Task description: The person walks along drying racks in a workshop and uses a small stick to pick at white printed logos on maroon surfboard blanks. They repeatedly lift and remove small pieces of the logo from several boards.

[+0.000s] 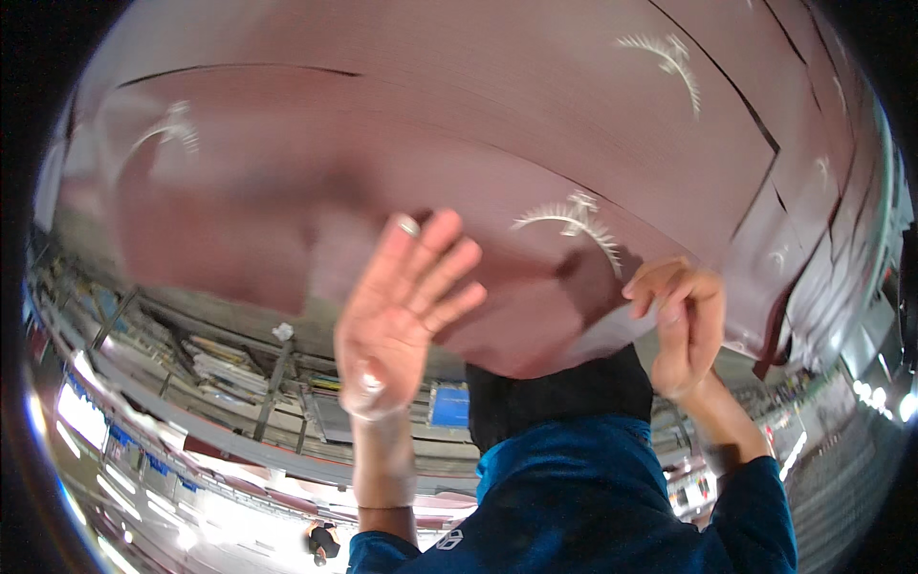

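Observation:
A wide brownish-maroon sheet (430,115), possibly leather or vinyl, is spread before me. Dark cut lines divide it into panels, and several bear pale curved marks. My left hand (397,311) is raised over its near edge with fingers spread and palm showing, holding nothing. Something small and pale shows at one fingertip. My right hand (684,320) is closed, thumb and fingers pinching the near edge of a maroon panel (535,325). That edge bends up, with a lighter underside beside the fingers. Whether the panel is fully separate from its neighbours I cannot tell.
Beyond the sheet's near edge, a rack (277,383) holds stacked flat material. A blue rectangular object (449,407) is near my body. More maroon layers hang in folds at the right (813,297). Another person (323,542) appears small at the bottom.

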Available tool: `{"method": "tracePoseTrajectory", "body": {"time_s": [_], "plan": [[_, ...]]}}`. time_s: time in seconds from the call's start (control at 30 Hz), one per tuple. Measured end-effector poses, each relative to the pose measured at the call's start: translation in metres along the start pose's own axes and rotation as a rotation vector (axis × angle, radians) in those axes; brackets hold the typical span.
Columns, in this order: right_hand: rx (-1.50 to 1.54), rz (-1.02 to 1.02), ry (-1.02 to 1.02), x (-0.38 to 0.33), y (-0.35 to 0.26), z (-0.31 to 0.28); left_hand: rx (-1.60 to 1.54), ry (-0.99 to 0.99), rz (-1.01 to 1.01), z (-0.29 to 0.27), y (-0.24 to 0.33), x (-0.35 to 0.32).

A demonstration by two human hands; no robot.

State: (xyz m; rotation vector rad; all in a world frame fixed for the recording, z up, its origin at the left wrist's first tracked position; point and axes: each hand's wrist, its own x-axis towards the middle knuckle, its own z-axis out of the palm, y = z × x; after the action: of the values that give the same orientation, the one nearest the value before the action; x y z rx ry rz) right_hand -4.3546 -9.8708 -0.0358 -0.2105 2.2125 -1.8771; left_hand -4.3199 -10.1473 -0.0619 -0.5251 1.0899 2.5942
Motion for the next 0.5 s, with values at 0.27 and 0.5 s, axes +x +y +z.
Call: {"method": "tracePoseTrajectory", "body": {"time_s": [0.27,0.5], "plan": [[-0.097,-0.105,-0.295,0.016,-0.033,0.108,-0.143,0.278,0.029,-0.057,-0.004,-0.145],[-0.012,-0.149,-0.696,0.028,-0.055,0.202,-0.238,0.991,-0.283,-0.204,-0.121,-0.297]]}}
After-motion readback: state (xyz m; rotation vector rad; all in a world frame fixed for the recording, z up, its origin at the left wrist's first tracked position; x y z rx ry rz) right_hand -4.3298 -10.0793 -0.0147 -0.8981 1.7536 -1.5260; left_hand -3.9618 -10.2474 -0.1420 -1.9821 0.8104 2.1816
